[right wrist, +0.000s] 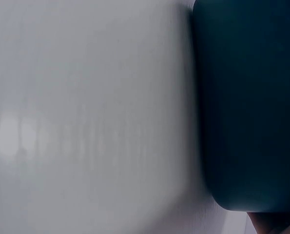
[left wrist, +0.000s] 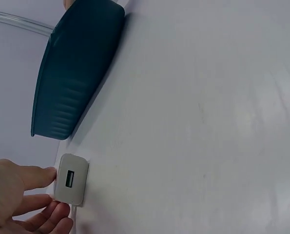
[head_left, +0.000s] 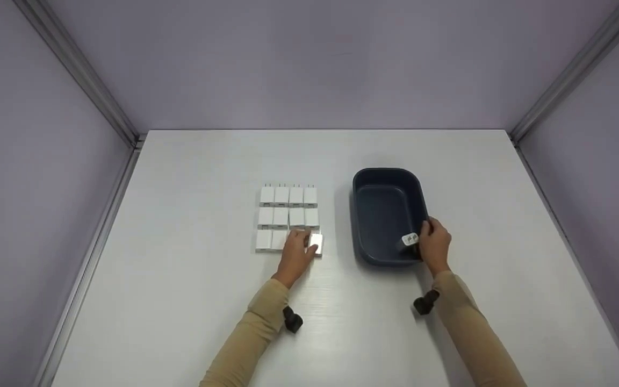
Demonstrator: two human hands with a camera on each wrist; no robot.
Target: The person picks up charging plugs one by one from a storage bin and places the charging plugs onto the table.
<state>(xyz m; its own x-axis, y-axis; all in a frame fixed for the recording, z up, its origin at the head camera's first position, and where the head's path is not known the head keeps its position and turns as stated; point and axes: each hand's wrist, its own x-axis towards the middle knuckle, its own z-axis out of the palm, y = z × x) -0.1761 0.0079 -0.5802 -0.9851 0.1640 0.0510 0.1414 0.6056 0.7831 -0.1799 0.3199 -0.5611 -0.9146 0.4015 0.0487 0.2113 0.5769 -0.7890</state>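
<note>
In the head view my left hand (head_left: 296,255) pinches a white USB wall charger (head_left: 316,243) at the front right of a block of chargers. The left wrist view shows the thumb and fingers at the edges of this charger (left wrist: 71,179), its USB port facing the camera. My right hand (head_left: 435,244) grips the right rim of a dark blue basin (head_left: 358,226), near its front corner. Inside, close to that hand, another charger (head_left: 410,239) stands tilted with its end up. The right wrist view shows mostly the basin's outer wall (right wrist: 252,107).
Several white chargers (head_left: 288,196) lie in neat rows left of the basin, prongs pointing away in the back row. They rest on a white table (head_left: 196,226). Pale panels (head_left: 315,64) with metal rails (head_left: 86,70) enclose the table at the back and sides.
</note>
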